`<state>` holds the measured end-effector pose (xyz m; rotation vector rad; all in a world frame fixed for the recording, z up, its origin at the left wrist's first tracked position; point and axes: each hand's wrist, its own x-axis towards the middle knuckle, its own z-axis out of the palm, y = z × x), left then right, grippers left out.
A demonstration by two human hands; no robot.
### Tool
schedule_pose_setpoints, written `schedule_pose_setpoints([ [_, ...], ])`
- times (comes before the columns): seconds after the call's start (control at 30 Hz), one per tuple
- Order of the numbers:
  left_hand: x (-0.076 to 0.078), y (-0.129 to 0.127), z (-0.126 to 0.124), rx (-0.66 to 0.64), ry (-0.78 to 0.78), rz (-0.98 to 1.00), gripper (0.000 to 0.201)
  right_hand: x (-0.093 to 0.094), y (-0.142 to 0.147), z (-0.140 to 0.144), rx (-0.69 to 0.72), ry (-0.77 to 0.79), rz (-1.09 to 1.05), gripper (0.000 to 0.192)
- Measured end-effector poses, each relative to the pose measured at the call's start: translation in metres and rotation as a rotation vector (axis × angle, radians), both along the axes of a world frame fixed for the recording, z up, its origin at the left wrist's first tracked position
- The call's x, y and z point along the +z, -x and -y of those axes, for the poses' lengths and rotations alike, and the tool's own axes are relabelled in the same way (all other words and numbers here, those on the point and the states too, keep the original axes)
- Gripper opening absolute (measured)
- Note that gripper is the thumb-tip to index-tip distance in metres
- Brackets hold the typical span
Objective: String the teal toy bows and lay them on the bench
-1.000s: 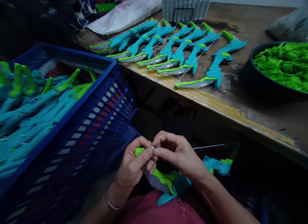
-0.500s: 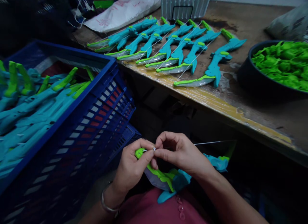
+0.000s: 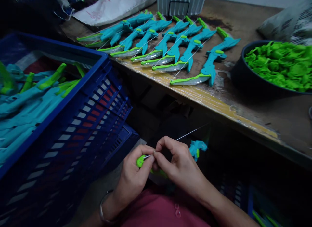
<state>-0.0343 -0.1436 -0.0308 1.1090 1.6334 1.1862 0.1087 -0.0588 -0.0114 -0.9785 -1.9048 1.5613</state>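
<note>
My left hand (image 3: pixel 134 172) is closed around the bright green limb tip of a toy bow (image 3: pixel 140 161), low in front of my body. Thumb and forefinger of my right hand (image 3: pixel 179 166) pinch the thin white bowstring (image 3: pixel 186 134) close to that tip, right against my left fingertips. From there the string runs up and to the right. Part of the bow's teal body shows beyond my right hand; the rest is hidden behind my hands or in shadow. Whether there is a knot between the fingertips is too small to make out.
Several strung teal-and-green toy bows (image 3: pixel 183 45) lie in a row on the workbench (image 3: pixel 246 118). A dark tub (image 3: pixel 240 71) of green plastic parts stands to their right. At left, a blue crate (image 3: pixel 97 90) holds teal and green bow pieces. A white sack (image 3: pixel 109 7) lies at the back.
The held bow has turned, so its green limb and teal grip are now mostly hidden behind my hands. The string slopes more steeply upward. My view has shifted slightly right.
</note>
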Motion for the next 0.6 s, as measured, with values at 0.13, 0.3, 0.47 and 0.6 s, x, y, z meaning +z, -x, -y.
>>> schedule_pose_setpoints([
  [0.13, -0.001, -0.0012, 0.0, 0.016, -0.063, -0.121, 0.007, -0.0018, 0.0032, 0.0098, -0.125, -0.115, 0.019, 0.007],
  [0.3, -0.0033, -0.005, 0.0, 0.042, -0.156, -0.188, 0.011, -0.0039, 0.0042, 0.0122, -0.199, -0.023, -0.039, 0.007],
  [0.47, -0.0062, -0.0065, 0.003, 0.02, -0.194, -0.22, 0.013, -0.0023, -0.0007, 0.0107, -0.173, 0.09, -0.061, 0.01],
  [0.6, -0.0078, -0.007, 0.0047, 0.034, -0.246, -0.274, 0.015, 0.0019, -0.0041, 0.0074, -0.134, 0.1, -0.045, 0.008],
])
